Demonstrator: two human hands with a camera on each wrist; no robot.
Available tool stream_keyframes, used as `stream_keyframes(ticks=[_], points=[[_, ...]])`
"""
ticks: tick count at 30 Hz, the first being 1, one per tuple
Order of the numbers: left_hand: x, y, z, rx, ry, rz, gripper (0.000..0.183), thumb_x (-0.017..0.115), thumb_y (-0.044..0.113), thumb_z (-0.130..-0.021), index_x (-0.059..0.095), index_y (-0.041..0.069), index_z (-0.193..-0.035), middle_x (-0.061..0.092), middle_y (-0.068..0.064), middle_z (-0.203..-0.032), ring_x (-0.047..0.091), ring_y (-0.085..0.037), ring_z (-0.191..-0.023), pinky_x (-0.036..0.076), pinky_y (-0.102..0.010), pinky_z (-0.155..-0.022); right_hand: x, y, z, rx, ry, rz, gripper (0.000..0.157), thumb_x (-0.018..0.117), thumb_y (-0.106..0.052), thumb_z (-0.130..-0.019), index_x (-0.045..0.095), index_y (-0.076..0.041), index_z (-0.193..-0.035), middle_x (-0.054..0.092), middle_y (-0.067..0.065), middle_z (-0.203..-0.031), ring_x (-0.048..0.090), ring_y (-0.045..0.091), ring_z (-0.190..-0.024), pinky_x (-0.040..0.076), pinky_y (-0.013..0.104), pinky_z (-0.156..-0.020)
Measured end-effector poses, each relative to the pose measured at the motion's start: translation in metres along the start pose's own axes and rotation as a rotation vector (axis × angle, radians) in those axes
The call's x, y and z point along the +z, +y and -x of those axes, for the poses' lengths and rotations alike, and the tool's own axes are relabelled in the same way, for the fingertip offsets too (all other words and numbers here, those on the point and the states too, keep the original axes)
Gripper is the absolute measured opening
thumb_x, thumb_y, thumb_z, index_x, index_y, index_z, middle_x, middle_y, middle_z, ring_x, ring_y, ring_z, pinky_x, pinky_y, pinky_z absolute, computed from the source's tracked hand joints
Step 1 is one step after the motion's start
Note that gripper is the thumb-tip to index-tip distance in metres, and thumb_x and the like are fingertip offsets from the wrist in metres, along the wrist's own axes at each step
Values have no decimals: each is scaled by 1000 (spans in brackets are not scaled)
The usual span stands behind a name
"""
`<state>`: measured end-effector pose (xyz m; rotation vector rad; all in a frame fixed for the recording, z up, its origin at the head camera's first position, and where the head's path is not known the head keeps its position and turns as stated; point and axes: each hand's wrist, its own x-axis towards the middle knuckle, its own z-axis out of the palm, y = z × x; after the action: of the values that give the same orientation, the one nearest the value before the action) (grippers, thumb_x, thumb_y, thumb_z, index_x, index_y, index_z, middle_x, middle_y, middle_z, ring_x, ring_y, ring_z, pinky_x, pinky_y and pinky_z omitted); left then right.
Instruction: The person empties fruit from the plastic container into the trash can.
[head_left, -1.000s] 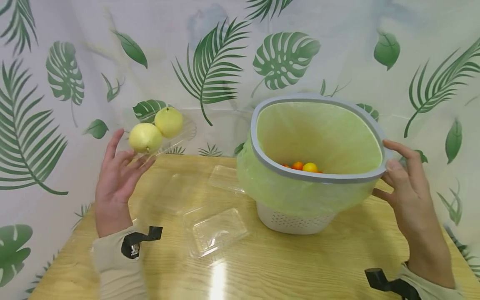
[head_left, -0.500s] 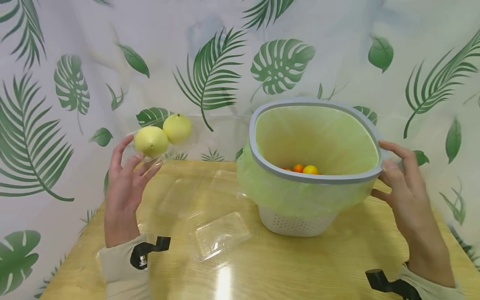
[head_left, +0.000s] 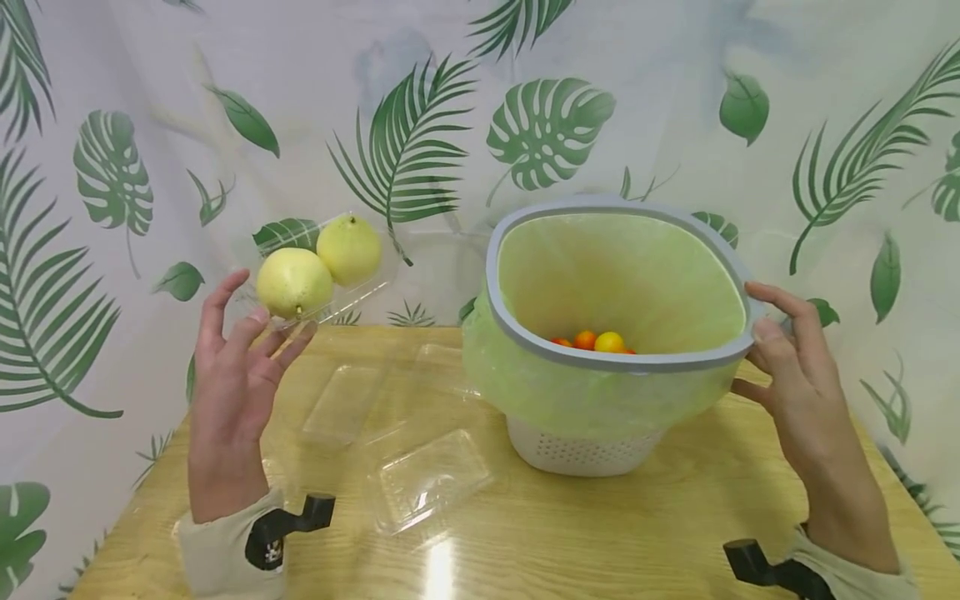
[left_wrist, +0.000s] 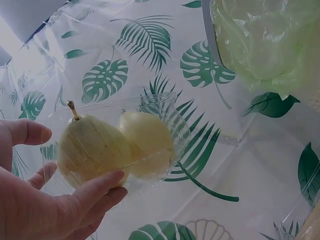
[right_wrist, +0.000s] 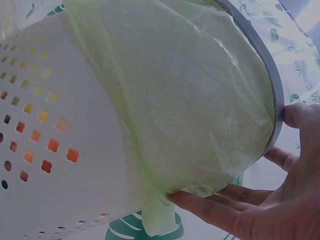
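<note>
My left hand (head_left: pixel 236 383) holds a clear plastic tray (left_wrist: pixel 177 122) up over the table's back left, thumb and fingers around its near end. Two pale yellow pears, a nearer pear (head_left: pixel 294 282) and a farther pear (head_left: pixel 349 250), lie in it side by side. On the right, my right hand (head_left: pixel 806 379) grips the grey rim (head_left: pixel 622 362) of a white perforated basket (head_left: pixel 585 454). Its fingers press the yellow-green liner bag (right_wrist: pixel 200 100) folded over the outside. Inside the basket sit a yellow round fruit (head_left: pixel 609 342) and several orange-red ones, partly hidden by the front rim.
More clear plastic trays rest on the wooden table (head_left: pixel 562 542): a front tray (head_left: pixel 435 475), a left tray (head_left: pixel 343 402) and a back tray (head_left: pixel 442 367) beside the basket. A leaf-printed sheet (head_left: pixel 420 100) hangs behind the table.
My left hand, still holding the tray of pears, has come slightly closer to the basket. My right hand keeps its grip on the rim. The head view has shifted a little.
</note>
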<state>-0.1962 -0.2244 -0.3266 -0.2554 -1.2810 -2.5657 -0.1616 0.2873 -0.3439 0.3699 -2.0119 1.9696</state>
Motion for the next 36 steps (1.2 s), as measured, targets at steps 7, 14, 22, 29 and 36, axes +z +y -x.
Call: stream_keyframes(ticks=[7,14,22,29,36], points=[[14,2,6,26,-27,0,48,55,0,-102,44,14,-147,30,-24,-152,68,-32,-101,56,-43,-96,-1,0,0,-4,2,8,48,40,-18,-110,35,-17,-158,38,11,-151,56,16,-127,56,23,-75],[34,-1,12,33,-31,-28,47,54,1,-102,43,13,-146,32,-25,-150,67,-33,-103,55,-44,-97,-2,-2,4,-4,8,15,48,40,-19,-111,35,-17,-158,43,12,-147,57,16,-127,56,23,-76],[51,-4,19,92,-42,-62,47,52,3,-103,44,16,-147,36,-26,-152,62,-38,-117,54,-44,-100,1,-4,0,2,1,36,48,40,-21,-110,35,-18,-158,40,12,-149,55,18,-130,55,23,-77],[63,3,15,113,-63,-119,48,52,4,-103,44,17,-148,49,-27,-142,61,-39,-117,53,-46,-101,5,-5,-2,-8,-8,49,48,40,-21,-110,35,-18,-158,37,12,-151,54,17,-130,54,22,-78],[78,0,9,120,-79,-120,46,54,2,-102,48,18,-144,55,-24,-134,63,-37,-115,54,-47,-98,1,-4,-2,1,2,60,48,40,-22,-111,35,-20,-158,39,10,-149,56,14,-127,55,21,-75]])
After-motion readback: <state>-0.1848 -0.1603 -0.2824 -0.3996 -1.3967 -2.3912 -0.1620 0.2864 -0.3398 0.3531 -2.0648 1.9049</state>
